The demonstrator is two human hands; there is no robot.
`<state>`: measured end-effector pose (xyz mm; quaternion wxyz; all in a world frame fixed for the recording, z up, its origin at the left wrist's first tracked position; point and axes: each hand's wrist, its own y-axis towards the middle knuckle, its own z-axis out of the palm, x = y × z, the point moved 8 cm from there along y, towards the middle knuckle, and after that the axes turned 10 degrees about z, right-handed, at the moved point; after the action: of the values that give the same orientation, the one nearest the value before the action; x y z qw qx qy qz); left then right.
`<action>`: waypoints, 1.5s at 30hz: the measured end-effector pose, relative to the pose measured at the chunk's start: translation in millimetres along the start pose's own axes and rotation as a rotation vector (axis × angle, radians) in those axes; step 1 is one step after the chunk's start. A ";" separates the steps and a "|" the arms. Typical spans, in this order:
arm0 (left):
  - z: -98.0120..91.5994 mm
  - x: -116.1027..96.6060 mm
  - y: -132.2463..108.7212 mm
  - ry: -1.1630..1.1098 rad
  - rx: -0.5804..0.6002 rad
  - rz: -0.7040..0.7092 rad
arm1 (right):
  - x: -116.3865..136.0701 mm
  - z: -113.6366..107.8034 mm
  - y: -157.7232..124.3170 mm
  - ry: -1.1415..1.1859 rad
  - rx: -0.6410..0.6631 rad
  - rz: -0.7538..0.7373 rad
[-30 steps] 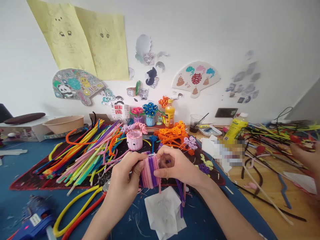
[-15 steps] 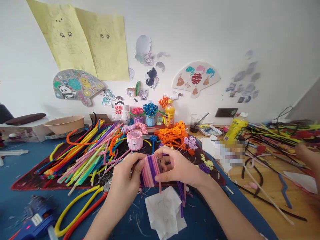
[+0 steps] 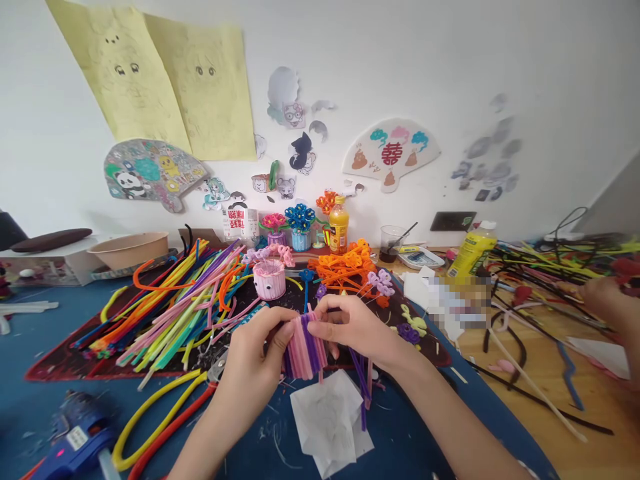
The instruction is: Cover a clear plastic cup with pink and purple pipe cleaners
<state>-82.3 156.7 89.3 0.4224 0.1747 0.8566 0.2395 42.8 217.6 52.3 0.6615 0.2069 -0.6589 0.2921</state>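
Between my two hands is a small bundle of pink and purple pipe cleaners [image 3: 306,353], set side by side in stripes. My left hand [image 3: 263,343] pinches its left edge with thumb and fingers. At its upper right, my right hand [image 3: 345,330] grips it, the thumb pressed on the striped front. The far side of the bundle is hidden. A crumpled white paper [image 3: 327,420] lies on the blue table just below. Behind the hands stands a pink pot with googly eyes [image 3: 270,281], wrapped in pipe cleaners.
Many coloured pipe cleaners [image 3: 170,313] are heaped at left. Yellow-and-red-handled pliers [image 3: 165,420] and a blue glue gun [image 3: 75,437] lie at front left. Orange pipe-cleaner flowers [image 3: 345,267] sit behind. A yellow bottle [image 3: 473,250] stands at right, where another person's hand [image 3: 607,297] shows.
The striped bundle has turned so its front faces me more squarely. My right thumb has moved up along it. At far right the other person's hand has shifted and now holds something reddish.
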 end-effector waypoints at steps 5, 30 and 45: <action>1.1 -3.9 -0.3 0.015 0.025 0.020 | -1.4 0.0 2.1 0.006 -0.009 -0.048; -1.2 18.5 0.4 0.929 0.224 -0.088 | -8.7 -44.7 -5.3 -1.164 -0.519 0.340; 9.0 9.9 -2.0 0.778 0.189 -0.058 | -8.6 -46.9 -7.0 -1.264 -0.554 0.381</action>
<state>-81.0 162.3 77.1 0.0550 0.0847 0.9754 0.1957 82.9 242.3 42.4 0.1186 0.0421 -0.9909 0.0487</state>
